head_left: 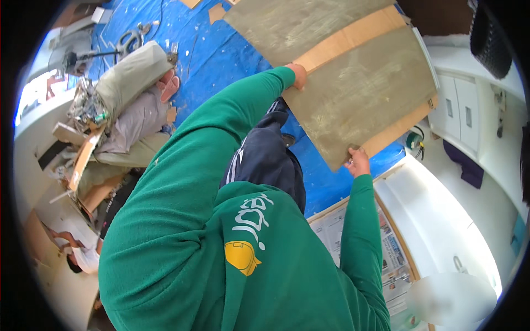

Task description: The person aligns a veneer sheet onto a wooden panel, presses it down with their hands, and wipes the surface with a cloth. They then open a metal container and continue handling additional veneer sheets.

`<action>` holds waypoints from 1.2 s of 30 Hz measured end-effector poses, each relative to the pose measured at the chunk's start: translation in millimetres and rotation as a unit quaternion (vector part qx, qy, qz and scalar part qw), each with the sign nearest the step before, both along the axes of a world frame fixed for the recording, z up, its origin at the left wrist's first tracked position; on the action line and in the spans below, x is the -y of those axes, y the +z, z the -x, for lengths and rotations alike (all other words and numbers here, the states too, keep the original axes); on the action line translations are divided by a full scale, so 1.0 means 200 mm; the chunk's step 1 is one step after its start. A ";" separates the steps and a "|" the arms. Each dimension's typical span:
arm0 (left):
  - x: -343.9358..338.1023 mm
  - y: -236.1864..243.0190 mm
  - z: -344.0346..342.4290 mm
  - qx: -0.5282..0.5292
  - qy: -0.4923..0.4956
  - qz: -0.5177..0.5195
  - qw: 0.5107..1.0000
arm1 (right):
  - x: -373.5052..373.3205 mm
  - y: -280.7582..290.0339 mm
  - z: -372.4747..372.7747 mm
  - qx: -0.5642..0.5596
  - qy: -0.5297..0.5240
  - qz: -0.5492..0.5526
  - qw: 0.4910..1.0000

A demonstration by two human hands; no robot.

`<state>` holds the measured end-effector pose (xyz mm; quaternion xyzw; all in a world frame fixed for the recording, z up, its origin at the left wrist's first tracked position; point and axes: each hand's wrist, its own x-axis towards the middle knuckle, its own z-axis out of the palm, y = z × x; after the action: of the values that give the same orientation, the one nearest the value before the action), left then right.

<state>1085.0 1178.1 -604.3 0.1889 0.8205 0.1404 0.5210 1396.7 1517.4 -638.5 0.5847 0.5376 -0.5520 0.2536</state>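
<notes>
A grey-brown sheet (361, 94) with pale streaks lies over a light wood board (395, 127), which shows as a band along its right edge and as another beyond it. My left hand (298, 76) is closed on the sheet's far left corner. At its near corner, the thumb and fingers of my right hand (359, 161) pinch the edge. A second grey-brown sheet (301, 25) lies past the far wood band. My green sleeves reach out to both hands, and the undersides of the fingers are partly hidden.
Blue plastic sheeting (215, 49) covers the floor. Grey rolled bundles (135, 74), pink slippers (170, 88) and loose scraps pile up at left. White cabinets (461, 113) line the right side. A wood-framed panel with printed paper (395, 248) lies near my right arm. Another person (83, 256) is at lower left.
</notes>
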 end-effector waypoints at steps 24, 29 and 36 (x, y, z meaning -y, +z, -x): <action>0.10 -0.39 -0.37 -0.198 0.151 -0.078 0.965 | 0.16 -0.21 -0.23 -0.102 -0.009 -0.206 0.973; 0.14 -0.33 -0.35 -0.170 0.181 -0.051 0.967 | 0.24 -0.12 -0.19 -0.163 -0.064 -0.159 0.972; 0.18 -0.30 -0.32 -0.143 0.193 -0.037 0.970 | 0.33 -0.18 -0.24 -0.188 -0.155 -0.126 0.962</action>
<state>1148.5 1142.3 -665.0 0.0648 0.9017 0.2403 0.3537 1444.2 1451.8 -674.2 0.5734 0.5437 -0.6127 -0.0165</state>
